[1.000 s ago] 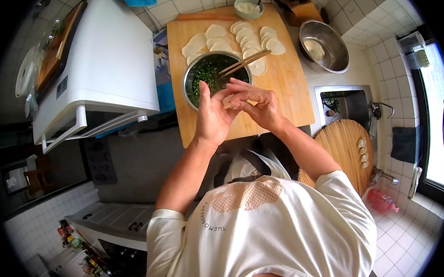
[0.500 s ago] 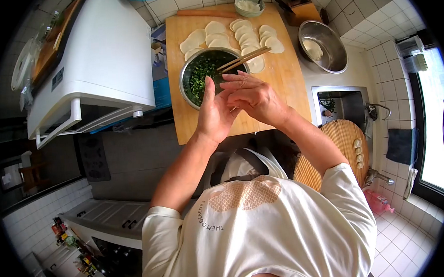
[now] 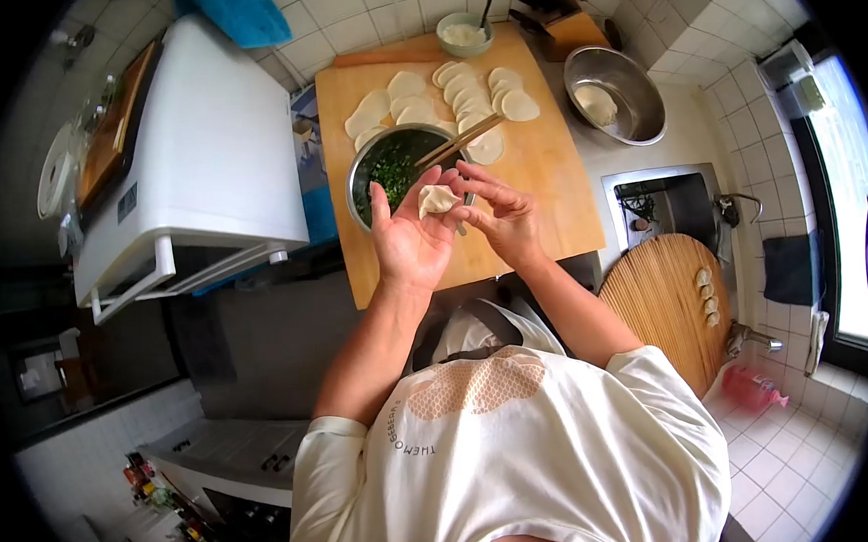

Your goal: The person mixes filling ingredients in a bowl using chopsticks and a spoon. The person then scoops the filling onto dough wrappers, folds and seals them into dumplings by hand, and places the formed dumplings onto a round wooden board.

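A pleated white dumpling (image 3: 437, 201) rests on the fingers of my left hand (image 3: 411, 243), which is palm up with its thumb out to the side. At the dumpling's right edge is my right hand (image 3: 509, 219), thumb and fingers apart; whether the fingertips touch the dough I cannot tell. Just beyond both hands stands a metal bowl (image 3: 355, 192) of chopped green filling (image 3: 388, 171), partly hidden by my left hand. Wooden chopsticks (image 3: 459, 141) lie across its rim. Round dough wrappers (image 3: 465, 90) overlap in rows on the wooden board (image 3: 547, 189).
A rolling pin (image 3: 386, 56) and a small bowl of flour (image 3: 464, 34) sit at the board's back edge. To the right are a steel basin (image 3: 652, 116) with dough, a knife block (image 3: 579, 34), a sink (image 3: 677, 178) and a round slatted tray (image 3: 648, 300) bearing several dumplings.
My hands were pressed together, hiding what they held. They have parted, the right moving down and aside, and the dumpling now shows on my left fingers. The view has shifted slightly.
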The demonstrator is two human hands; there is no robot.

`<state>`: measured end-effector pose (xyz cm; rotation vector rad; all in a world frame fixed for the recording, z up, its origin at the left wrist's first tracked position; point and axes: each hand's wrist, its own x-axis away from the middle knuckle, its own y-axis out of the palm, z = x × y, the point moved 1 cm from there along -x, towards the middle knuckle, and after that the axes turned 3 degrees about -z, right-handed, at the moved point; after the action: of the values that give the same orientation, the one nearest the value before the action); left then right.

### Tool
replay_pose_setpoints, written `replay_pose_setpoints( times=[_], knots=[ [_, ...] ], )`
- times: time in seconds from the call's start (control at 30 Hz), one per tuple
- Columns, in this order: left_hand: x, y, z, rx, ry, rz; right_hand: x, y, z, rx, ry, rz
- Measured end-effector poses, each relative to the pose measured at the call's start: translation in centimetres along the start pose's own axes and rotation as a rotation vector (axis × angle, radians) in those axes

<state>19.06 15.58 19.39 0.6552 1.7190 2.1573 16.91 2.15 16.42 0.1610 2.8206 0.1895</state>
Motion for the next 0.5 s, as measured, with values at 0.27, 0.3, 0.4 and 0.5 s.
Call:
replay_pose_setpoints(
  times=[0.27,0.3,0.4,0.5],
  knots=[
    [-1.7,1.3,-2.4,-0.021,-0.042,0.074,0.4,-1.5,-0.3,-0.158,0.054,0.165],
    [-1.9,1.3,-2.7,-0.03,-0.049,0.092,0.5,-1.7,-0.2,-0.15,0.037,0.16],
    [-2.5,0.9,-3.4,-0.05,-0.087,0.078,0.9,-2.6,0.3,-0.1,-0.03,0.125],
    [-3.2,1.4,-4.0,-0.174,-0.153,0.107,1.0,-4.7,-2.5,0.252,-0.101,0.106]
  ],
)
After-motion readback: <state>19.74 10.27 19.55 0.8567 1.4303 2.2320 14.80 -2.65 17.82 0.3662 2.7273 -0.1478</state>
